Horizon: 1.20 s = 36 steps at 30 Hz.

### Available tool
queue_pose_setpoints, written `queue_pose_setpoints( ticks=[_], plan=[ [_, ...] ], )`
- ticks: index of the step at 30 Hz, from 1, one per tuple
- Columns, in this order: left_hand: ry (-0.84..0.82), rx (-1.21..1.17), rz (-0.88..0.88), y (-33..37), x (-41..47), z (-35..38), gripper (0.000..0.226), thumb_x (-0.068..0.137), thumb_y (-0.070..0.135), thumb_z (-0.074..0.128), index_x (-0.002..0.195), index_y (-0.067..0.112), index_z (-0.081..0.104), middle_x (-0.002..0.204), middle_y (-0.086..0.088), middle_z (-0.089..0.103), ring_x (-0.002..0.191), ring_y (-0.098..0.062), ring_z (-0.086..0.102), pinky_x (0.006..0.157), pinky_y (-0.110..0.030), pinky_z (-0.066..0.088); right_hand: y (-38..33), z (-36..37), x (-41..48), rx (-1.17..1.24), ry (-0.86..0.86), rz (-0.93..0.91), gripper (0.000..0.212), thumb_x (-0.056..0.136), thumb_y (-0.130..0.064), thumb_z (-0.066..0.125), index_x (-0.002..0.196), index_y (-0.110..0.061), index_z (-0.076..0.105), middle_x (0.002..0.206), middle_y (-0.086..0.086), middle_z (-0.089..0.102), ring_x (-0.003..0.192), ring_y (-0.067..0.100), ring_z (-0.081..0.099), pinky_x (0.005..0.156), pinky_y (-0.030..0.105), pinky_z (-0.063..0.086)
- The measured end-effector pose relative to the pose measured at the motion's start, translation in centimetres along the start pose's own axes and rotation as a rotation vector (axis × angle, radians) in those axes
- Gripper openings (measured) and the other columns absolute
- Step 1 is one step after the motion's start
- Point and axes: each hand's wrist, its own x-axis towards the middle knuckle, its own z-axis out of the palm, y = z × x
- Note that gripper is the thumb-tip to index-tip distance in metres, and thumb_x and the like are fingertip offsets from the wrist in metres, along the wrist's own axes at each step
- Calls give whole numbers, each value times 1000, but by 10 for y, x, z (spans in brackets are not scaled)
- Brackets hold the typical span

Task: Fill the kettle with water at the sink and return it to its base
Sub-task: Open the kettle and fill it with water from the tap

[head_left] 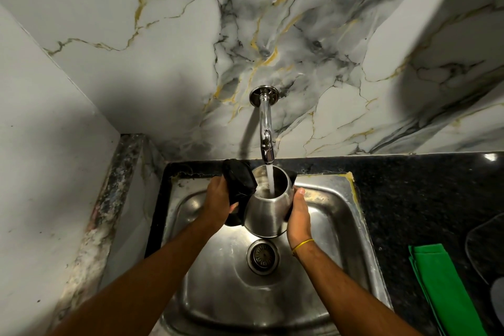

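A steel kettle (263, 215) hangs over the sink (335, 215), held upright under the wall tap (265, 128). Water streams from the tap straight into the kettle's open mouth. The black lid (240, 179) is flipped up on the kettle's left side. My left hand (218, 199) grips the kettle there, at the lid and the black part below it. On the right side, my right hand (298, 215) clasps the kettle, thumb near the rim. The kettle's base is not in view.
The sink drain (263, 256) lies directly below the kettle. A black stone counter (409, 199) runs to the right, with a folded green cloth (441, 289) and a dark mat (488, 248) on it. Marble wall stands close behind; a white wall closes in on the left.
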Motion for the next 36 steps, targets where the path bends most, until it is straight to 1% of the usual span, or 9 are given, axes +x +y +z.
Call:
queue_pose_setpoints(
  ticks=[3, 9, 15, 18, 21, 26, 29, 31, 36],
  plan=[
    [-34, 0, -10, 3, -2, 1, 42, 112, 31, 34, 99, -3, 56, 63, -10, 45, 50, -20, 41, 42, -20, 38, -2, -1, -1, -5, -1, -6, 57, 107, -55, 37, 133, -16, 69, 124, 2, 74, 108, 1, 65, 70, 3, 53],
    [-30, 22, -26, 4, -3, 1, 43, 111, 32, 34, 96, -3, 56, 63, -11, 43, 47, -20, 38, 39, -19, 32, -7, -1, -4, -15, -12, -25, 53, 108, -50, 37, 131, -15, 70, 123, 3, 75, 109, 2, 66, 77, 8, 53],
    [5, -20, -101, 4, -2, 0, 47, 94, 45, 42, 109, 4, 58, 84, -9, 57, 71, -18, 55, 50, -18, 50, -11, -1, -6, -12, -3, -26, 46, 108, -49, 40, 118, -21, 75, 116, -4, 77, 98, -5, 71, 71, 5, 53],
    [-21, -56, -53, 7, -3, 1, 52, 93, 45, 44, 104, -4, 59, 77, -15, 53, 65, -29, 49, 40, -16, 45, -13, 0, -4, -4, -11, -17, 43, 108, -47, 41, 121, -22, 74, 121, 0, 76, 116, 9, 67, 87, 18, 52],
    [-46, -39, -41, 8, -3, 1, 45, 103, 36, 42, 105, -8, 54, 81, -19, 44, 76, -39, 34, 38, -14, 39, -14, -1, 0, 25, -40, -16, 42, 107, -45, 43, 123, -21, 74, 123, 2, 76, 120, 15, 67, 101, 30, 52],
    [-31, -62, -41, 10, -4, 3, 38, 111, 25, 33, 97, -5, 52, 68, -11, 44, 56, -23, 36, 36, -13, 37, -22, -1, 6, 49, -70, -85, 42, 105, -40, 49, 123, -12, 73, 128, 11, 74, 128, 27, 64, 116, 47, 46],
    [-13, -91, -52, 11, -2, 4, 45, 110, 24, 33, 78, -1, 51, 59, -11, 47, 51, -21, 43, 37, -13, 37, -43, 0, 8, 21, -58, -169, 23, 100, -31, 56, 104, -24, 78, 112, -3, 75, 115, 19, 64, 98, 29, 53],
    [7, -107, -69, 8, 0, 4, 47, 110, 26, 35, 70, 8, 54, 47, -2, 52, 42, -14, 48, 37, -13, 35, -59, 1, 13, -11, -62, -231, 21, 103, -15, 58, 117, -18, 73, 121, 5, 72, 114, 18, 66, 88, 16, 52],
    [-25, -78, -70, -1, 3, 2, 47, 104, 41, 40, 70, 11, 55, 40, 5, 51, 33, -5, 47, 35, -15, 35, -102, 10, 16, -132, -186, -406, 30, 97, 2, 62, 127, -1, 68, 124, 12, 73, 114, 15, 68, 95, 15, 53]
  ],
)
